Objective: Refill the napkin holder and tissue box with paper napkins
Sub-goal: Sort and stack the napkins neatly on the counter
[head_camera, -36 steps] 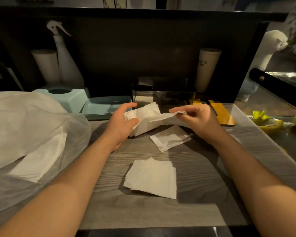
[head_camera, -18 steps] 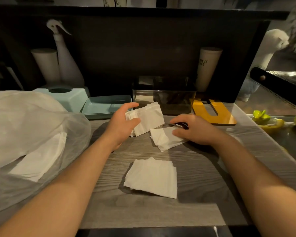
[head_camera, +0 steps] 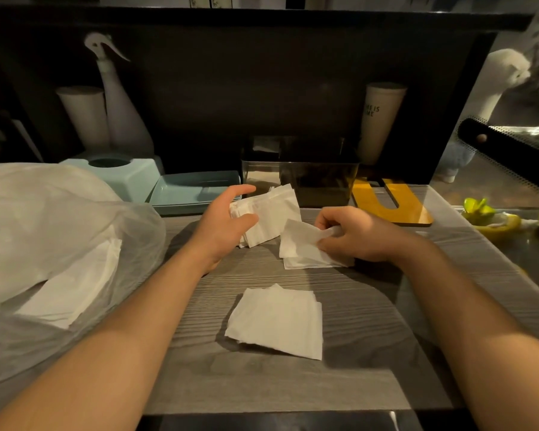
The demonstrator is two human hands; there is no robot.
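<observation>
Bag (head_camera: 44, 231): clear plastic, slumped at far left on the wood-grain counter (head_camera: 371, 321), folded white napkins visible inside.
Tissue box (head_camera: 122, 175): pale blue, round top opening, behind the bag; matching blue tray (head_camera: 193, 191) just beside it.
Left hand (head_camera: 227, 222): grasping a stack of napkins (head_camera: 271, 213), thumb on top, fingers behind, stack raised off the counter before the holder.
Napkin holder (head_camera: 302, 175): shiny metal, upright at the back centre, against the dark wall.
Loose pile (head_camera: 277, 321): unfolded napkins lying flat near the front edge, between both forearms.
Right hand (head_camera: 352, 234): fingers curled, pinching the edge of a single napkin (head_camera: 299, 241), lifted above another folded one resting on the counter.
Yellow board (head_camera: 392, 203): flat at right of the holder, tall cup (head_camera: 377, 119) standing behind it.
</observation>
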